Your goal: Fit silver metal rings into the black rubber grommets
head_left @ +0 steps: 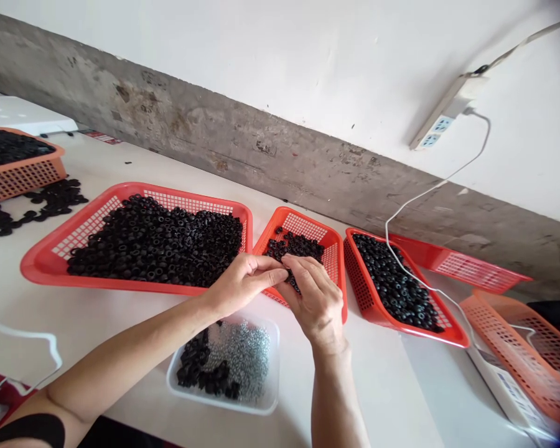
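Observation:
My left hand (245, 281) and my right hand (316, 298) meet fingertip to fingertip over the small red basket (340, 261). Both are closed in a pinch; whatever sits between the fingers is hidden. Small black ring-like parts (303, 244) lie inside that basket, partly covered by my hands. Left of it, a large red basket (42, 270) holds a heap of similar black parts (168, 239). Below my hands stands a clear plastic tub (256, 407) with small shiny metal pieces (247, 358) on one side and black parts (203, 370) on the other.
Another red basket (368, 311) of black parts stands at right, a white cable (417, 277) draped across it. Beyond are an orange basket (508, 348) and a power strip (443, 118) on the wall. Black pieces (51, 202) lie loose beside an orange basket (23, 177) at far left.

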`<state>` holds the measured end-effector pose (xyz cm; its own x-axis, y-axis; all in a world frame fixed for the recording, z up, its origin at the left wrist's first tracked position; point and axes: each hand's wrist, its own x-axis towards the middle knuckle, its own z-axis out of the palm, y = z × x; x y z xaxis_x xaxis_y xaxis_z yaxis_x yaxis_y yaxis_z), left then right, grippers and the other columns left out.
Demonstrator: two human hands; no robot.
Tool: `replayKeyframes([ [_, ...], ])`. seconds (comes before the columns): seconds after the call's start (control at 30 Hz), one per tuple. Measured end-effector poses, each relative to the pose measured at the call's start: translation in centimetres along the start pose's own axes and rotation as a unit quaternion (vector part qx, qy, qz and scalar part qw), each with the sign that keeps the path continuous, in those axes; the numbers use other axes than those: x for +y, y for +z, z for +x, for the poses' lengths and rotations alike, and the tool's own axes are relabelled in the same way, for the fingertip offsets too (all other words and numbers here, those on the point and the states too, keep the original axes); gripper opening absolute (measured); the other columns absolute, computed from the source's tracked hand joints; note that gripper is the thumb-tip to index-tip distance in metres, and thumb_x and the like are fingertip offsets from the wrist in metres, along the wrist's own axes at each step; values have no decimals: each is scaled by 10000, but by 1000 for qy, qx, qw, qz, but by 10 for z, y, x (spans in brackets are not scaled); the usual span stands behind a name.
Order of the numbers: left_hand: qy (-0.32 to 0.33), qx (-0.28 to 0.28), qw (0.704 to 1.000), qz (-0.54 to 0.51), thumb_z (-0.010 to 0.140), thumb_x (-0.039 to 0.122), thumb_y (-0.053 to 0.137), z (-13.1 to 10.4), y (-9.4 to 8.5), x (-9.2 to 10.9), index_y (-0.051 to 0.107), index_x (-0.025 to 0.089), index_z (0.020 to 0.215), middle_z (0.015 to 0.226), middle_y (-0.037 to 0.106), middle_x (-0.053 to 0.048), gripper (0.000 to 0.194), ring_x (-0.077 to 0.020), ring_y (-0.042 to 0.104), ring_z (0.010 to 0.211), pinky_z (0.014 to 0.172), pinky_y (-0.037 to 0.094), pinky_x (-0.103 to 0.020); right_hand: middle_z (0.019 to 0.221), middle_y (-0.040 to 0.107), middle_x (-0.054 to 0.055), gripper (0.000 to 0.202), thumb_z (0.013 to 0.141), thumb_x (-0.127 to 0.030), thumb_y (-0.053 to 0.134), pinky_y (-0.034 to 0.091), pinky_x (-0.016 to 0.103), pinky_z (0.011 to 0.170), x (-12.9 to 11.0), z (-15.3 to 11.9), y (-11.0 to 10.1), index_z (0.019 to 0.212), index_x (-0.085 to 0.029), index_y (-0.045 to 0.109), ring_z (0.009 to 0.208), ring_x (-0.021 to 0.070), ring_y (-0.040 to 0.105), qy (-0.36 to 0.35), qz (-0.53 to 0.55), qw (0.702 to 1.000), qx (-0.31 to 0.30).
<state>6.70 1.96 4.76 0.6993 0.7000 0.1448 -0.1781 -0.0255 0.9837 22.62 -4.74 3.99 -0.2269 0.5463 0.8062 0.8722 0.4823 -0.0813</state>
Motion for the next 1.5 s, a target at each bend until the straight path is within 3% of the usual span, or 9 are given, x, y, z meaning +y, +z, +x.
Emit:
replayKeyframes([
  [0.13, -10, 14, 999, -43, 827, 409, 736, 1, 3, -5, 747, 115, 801, 708, 630, -14, 295, -126, 529, 705, 683, 406, -247, 1126, 740, 116, 390, 949, -191, 627, 561, 455, 1013, 6, -6, 7, 1336, -176, 577, 1024, 249, 717, -17, 0, 1000, 15],
  [0.33, -36, -20, 991, -127, 839, 422, 721, 5, 1, -12, 754, 126, 855, 741, 663, -30, 298, -135, 578, 732, 741, 441, -262, 1088, 765, 74, 393, 943, -226, 646, 496, 483, 1064, 8, -6, 10, 1332, -232, 593, 934, 228, 748, 16, -12, 1000, 24],
  [0.57, -19, 13, 992, -124, 793, 450, 764, 6, 4, -16, 765, 120, 798, 701, 669, -28, 330, -126, 554, 692, 698, 419, -256, 1104, 756, 122, 359, 968, -210, 607, 458, 505, 1072, 5, -3, 7, 1324, -194, 567, 962, 236, 746, -8, -67, 998, 8],
  [0.83, -8, 35, 994, -107, 794, 440, 756, 2, 7, -9, 747, 111, 778, 696, 663, -33, 329, -133, 560, 679, 683, 449, -262, 1075, 763, 127, 435, 938, -118, 629, 455, 523, 1117, 5, -8, 17, 1364, -141, 545, 960, 236, 751, -48, -27, 998, 35],
  [0.97, 16, 27, 999, -45, 878, 474, 667, -1, 2, -1, 743, 126, 813, 758, 691, -48, 362, -153, 608, 755, 726, 464, -266, 1102, 760, 114, 453, 926, -161, 672, 444, 544, 1110, 2, -7, 18, 1363, -183, 552, 929, 241, 758, -7, -10, 998, 56],
  [1.17, 80, 154, 983, -62, 878, 483, 669, 3, -12, 6, 736, 142, 963, 950, 729, -89, 357, -154, 628, 792, 753, 487, -273, 1113, 757, 108, 445, 909, -343, 712, 517, 498, 989, 11, -11, 13, 1325, -216, 614, 975, 273, 734, 100, -59, 980, 163],
  [1.27, 73, 171, 979, -87, 848, 458, 712, 6, -17, 6, 733, 157, 956, 929, 730, -71, 320, -138, 619, 751, 726, 485, -266, 1099, 757, 106, 460, 914, -449, 683, 536, 454, 937, 15, -10, 13, 1292, -190, 637, 985, 261, 712, 182, -56, 970, 150],
  [1.4, 70, 167, 979, -94, 841, 428, 721, 9, -17, 4, 726, 164, 924, 930, 726, -57, 276, -123, 603, 729, 708, 476, -259, 909, 773, 50, 233, 995, -356, 563, 516, 318, 838, 12, -9, 18, 996, -192, 727, 824, 180, 702, 218, -57, 965, 133],
  [1.5, 70, 150, 984, -72, 862, 409, 691, 10, -16, 2, 714, 156, 893, 929, 722, -58, 256, -124, 599, 732, 711, 474, -261, 657, 703, 14, 359, 1011, -393, 515, 443, 259, 684, 15, -15, 30, 783, -187, 700, 618, 142, 632, 255, -94, 962, 35],
])
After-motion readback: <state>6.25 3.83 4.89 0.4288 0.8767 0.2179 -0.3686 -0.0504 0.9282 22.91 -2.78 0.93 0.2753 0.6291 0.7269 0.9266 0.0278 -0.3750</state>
